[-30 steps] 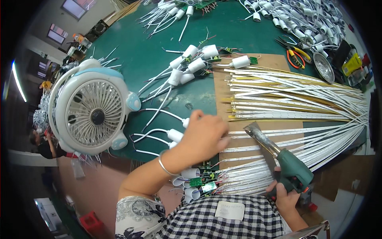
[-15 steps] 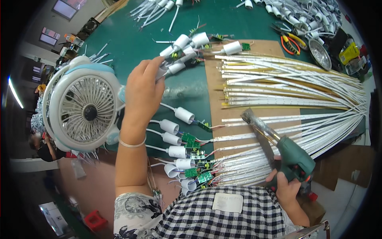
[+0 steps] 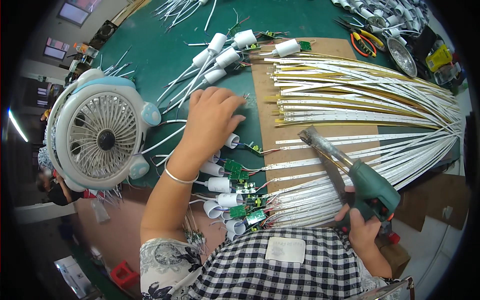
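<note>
My left hand (image 3: 212, 112) hovers over the green mat, thumb and index finger apart. A few fine wire ends show by its index fingertip; I cannot tell whether it touches them. Beyond the hand lies a cluster of white lamp sockets (image 3: 227, 58) with white cords. Under and in front of it are more sockets (image 3: 219, 185) with small green circuit boards (image 3: 236, 169), wired to white LED strips (image 3: 295, 167). My right hand (image 3: 361, 227) is closed round the handle of a green soldering gun (image 3: 372, 185), its metal tip end over the strips.
A white-and-blue fan (image 3: 105, 139) stands at the left. Brown cardboard (image 3: 320, 46) lies under the strips. Orange-handled pliers (image 3: 364, 44) and a metal dish (image 3: 401, 57) sit at the far right, near a pile of sockets (image 3: 400, 15). A red stool (image 3: 124, 275) is at lower left.
My left hand has come away from the far socket cluster, moving right and nearer, and its fingers now point right. The soldering gun has stayed almost still.
</note>
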A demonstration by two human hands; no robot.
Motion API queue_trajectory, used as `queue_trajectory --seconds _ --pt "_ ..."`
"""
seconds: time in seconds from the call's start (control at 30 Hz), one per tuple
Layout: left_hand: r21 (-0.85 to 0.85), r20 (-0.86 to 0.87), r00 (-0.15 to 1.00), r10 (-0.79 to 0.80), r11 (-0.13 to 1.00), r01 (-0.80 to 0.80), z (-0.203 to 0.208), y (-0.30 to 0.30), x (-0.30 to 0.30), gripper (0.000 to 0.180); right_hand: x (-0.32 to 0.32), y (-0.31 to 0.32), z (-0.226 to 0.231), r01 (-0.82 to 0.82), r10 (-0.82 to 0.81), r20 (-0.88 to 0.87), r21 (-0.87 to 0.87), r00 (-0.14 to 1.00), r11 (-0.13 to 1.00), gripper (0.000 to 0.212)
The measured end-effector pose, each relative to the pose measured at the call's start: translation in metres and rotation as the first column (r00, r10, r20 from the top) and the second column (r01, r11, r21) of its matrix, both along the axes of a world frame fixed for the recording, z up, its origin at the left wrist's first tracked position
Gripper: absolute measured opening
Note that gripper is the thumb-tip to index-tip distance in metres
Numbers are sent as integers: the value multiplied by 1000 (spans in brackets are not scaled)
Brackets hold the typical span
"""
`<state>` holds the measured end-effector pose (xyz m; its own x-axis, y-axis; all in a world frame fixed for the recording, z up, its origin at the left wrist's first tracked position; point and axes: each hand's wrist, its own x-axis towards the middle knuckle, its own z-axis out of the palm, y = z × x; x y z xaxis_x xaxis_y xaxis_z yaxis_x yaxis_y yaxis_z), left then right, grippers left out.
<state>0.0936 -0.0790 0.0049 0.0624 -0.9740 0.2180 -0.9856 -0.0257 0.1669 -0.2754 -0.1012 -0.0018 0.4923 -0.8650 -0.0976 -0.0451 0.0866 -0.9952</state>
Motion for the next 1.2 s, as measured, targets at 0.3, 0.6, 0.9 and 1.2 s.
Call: queue_trajectory --seconds 0.3,0.6,0.9,1.2 --pt "-70 -213 960 183 977 -202 -35 -18 16 17 -2 -5 0 -106 103 92 24 990 994 50" --pt "-36 -110 976 186 981 -191 -30 -27 8 8 2 -3 0 -75 68 97 72 993 995 47" --pt "-54 38 995 93 994 -90 -36 -30 9 5 4 -2 -2 -78 76 81 21 994 997 52" --pt "89 -405 892 203 979 -183 -7 -23 -11 5 1 -4 3 -75 73 31 94 997 993 52"
